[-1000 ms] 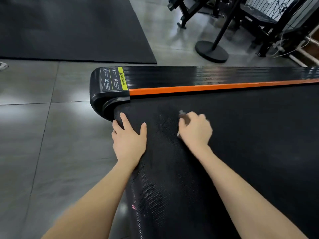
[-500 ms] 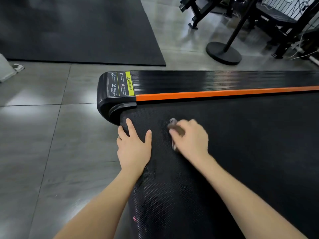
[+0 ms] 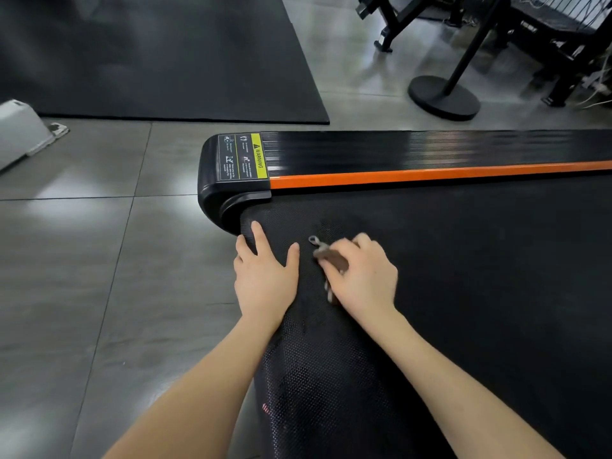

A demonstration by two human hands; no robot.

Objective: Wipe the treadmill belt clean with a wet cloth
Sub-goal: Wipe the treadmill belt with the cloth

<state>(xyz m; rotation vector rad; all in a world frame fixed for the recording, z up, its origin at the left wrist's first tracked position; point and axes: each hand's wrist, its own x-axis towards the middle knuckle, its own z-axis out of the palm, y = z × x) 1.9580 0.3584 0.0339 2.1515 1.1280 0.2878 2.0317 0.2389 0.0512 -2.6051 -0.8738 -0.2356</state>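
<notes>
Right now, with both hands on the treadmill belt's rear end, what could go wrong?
1. The left hand presses flat at the rear edge of the treadmill belt, fingers beside the end cap; if the belt rolls, they might get pinched there.
2. The small brown cloth in the right hand has a loose loop sticking out, which could snag on the textured belt.

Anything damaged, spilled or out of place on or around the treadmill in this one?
Nothing spilled or askew. Two small oddities: a faint reddish mark on the belt at its rear curve, nearer than the left hand, and a scuffed-looking corner on the grey object on the floor at left.
</notes>
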